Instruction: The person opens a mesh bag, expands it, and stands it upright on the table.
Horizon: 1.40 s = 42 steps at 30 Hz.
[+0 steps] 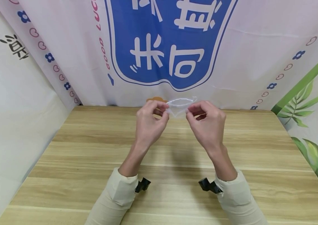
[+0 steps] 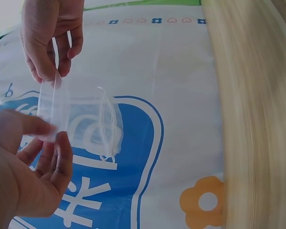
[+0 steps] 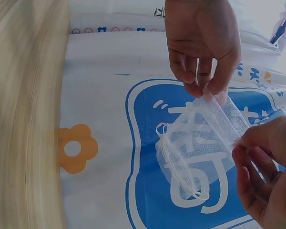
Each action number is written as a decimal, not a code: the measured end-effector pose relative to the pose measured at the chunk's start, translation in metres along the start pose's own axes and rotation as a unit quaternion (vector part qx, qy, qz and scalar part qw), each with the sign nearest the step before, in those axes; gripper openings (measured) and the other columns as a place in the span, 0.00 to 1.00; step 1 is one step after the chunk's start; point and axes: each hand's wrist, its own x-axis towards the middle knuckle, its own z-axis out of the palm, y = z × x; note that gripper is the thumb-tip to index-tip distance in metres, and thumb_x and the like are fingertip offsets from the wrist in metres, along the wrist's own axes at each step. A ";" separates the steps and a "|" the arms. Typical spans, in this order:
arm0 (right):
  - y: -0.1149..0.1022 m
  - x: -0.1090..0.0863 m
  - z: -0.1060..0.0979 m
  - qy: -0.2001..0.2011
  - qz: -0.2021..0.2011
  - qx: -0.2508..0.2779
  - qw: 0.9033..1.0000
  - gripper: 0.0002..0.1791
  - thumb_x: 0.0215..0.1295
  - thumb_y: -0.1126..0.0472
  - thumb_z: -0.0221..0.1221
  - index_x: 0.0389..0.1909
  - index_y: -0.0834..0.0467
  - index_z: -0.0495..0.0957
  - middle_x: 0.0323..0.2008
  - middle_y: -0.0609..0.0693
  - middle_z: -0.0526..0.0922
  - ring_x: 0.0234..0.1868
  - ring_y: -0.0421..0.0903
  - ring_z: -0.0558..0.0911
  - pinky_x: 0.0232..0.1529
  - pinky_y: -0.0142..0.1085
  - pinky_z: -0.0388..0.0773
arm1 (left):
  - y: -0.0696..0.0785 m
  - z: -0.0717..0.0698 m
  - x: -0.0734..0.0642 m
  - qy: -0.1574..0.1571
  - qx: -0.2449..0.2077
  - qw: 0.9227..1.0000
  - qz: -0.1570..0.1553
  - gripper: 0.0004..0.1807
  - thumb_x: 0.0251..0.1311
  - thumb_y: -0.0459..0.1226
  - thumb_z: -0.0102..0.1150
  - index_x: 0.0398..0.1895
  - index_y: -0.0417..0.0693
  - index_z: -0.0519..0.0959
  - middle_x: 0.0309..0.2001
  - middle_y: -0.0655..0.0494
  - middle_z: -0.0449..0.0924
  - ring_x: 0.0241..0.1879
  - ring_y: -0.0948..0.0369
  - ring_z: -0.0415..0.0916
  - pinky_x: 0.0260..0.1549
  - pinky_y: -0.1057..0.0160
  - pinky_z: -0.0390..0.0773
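A small sheer white mesh drawstring bag (image 1: 180, 109) hangs between the hands above the far edge of the table. My left hand (image 1: 150, 125) pinches one end of its edge between thumb and fingertips. At the opposite end, my right hand (image 1: 209, 126) grips it the same way, so the edge is stretched between them. From the right wrist view, the see-through mesh (image 3: 205, 133) tapers away from both hands, with a looped white cord (image 3: 177, 160) along its far part. That bundled cord (image 2: 106, 126) also shows in the left wrist view.
Below the hands lies a wood-grain table (image 1: 91, 156). Behind it hangs a white cloth (image 1: 249, 72) with a blue printed panel (image 1: 164, 75). A dark wrist camera (image 1: 142, 185) sits at the left cuff, another camera (image 1: 209, 185) at the right cuff.
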 end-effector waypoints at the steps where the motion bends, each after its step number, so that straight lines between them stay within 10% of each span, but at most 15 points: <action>1: 0.000 0.000 0.000 0.000 0.001 -0.002 1.000 0.04 0.61 0.71 0.73 0.34 0.68 0.88 0.32 0.59 0.91 0.29 0.52 0.90 0.33 0.17 0.81 | 0.000 0.000 0.000 -0.010 0.005 1.000 0.004 0.08 0.63 0.27 0.69 0.44 0.39 0.87 0.42 0.45 0.84 0.37 0.53 0.86 0.32 0.65 0.89; 20: 0.001 0.001 -0.001 -0.011 0.017 -0.021 1.000 0.05 0.65 0.69 0.69 0.39 0.66 0.88 0.36 0.58 0.91 0.31 0.52 0.90 0.33 0.12 0.75 | 0.000 0.001 -0.001 -0.091 0.038 0.993 0.067 0.08 0.62 0.36 0.76 0.42 0.43 0.89 0.38 0.49 0.86 0.36 0.55 0.81 0.32 0.63 0.85; 38: -0.006 -0.002 0.002 -0.089 0.112 -0.023 0.989 0.31 0.67 0.59 0.73 0.65 0.63 0.72 0.36 0.55 0.92 0.33 0.50 0.92 0.37 0.38 0.90 | -0.001 0.003 -0.002 -0.019 0.022 0.996 0.079 0.04 0.66 0.33 0.72 0.41 0.40 0.88 0.33 0.48 0.85 0.32 0.57 0.83 0.28 0.67 0.85; 42: -0.006 -0.002 0.002 -0.096 0.109 -0.021 0.989 0.29 0.68 0.62 0.71 0.66 0.63 0.72 0.34 0.55 0.93 0.32 0.49 0.92 0.35 0.26 0.85 | -0.002 0.003 -0.002 -0.016 0.022 0.997 0.078 0.04 0.66 0.33 0.72 0.40 0.40 0.88 0.33 0.48 0.85 0.32 0.57 0.84 0.27 0.67 0.85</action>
